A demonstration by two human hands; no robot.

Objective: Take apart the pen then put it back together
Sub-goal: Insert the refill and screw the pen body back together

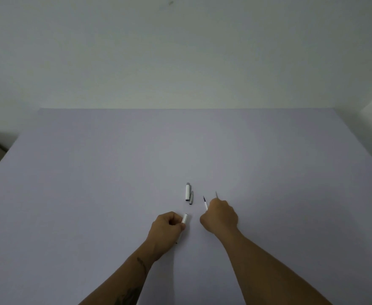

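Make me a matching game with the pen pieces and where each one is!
Things:
1. white barrel
2. thin refill
3. white cap
4. grey tip piece

Places:
A. lying alone farthest up the table
B. in the left hand
C. lying right beside the cap
D. at the right hand

Pairs: 1-B, 2-D, 3-A, 4-C

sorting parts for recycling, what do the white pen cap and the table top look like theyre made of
The pen cap looks like smooth white plastic with a grey, possibly metal, end piece and clip; its even, slightly glossy white suggests plastic, but the view is too small to be sure. The table top looks matte, pale grey-lilac, with no grain or shine: perhaps laminate or a paper covering.
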